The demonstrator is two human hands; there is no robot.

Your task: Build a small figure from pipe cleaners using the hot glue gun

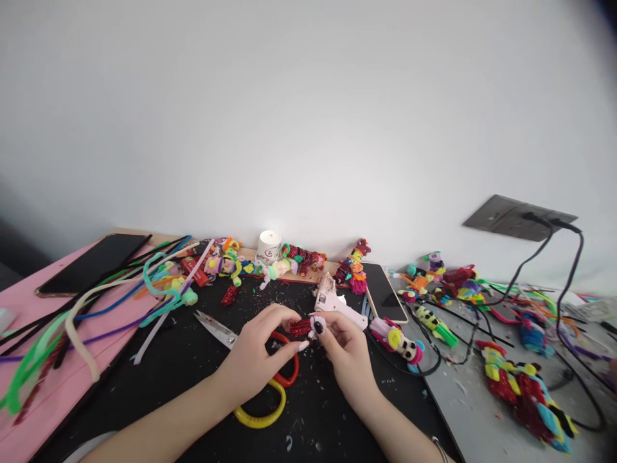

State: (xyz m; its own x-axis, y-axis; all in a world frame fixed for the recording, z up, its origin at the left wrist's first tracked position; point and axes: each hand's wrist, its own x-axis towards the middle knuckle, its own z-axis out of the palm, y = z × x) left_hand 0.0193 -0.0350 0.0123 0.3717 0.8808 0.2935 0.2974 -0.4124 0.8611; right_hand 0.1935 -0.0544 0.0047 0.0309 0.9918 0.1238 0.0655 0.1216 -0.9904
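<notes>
Red tinsel pipe-cleaner piece [299, 328] with a lilac end sits above the desk [332, 431], pinched by the right hand [344, 350]; the left hand [260, 344] curls at its red end, grip unclear. Light fingertip pressure should steady it uncrushed, clear of the glue gun [340, 310].

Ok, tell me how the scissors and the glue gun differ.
Colour: the scissors have silver blades with one red and one yellow handle loop, while the glue gun is a pale, whitish colour.
Place: the scissors lie partly under the left hand; the glue gun lies just beyond the right hand.
Shared: each is partly hidden from view by a hand.
</notes>
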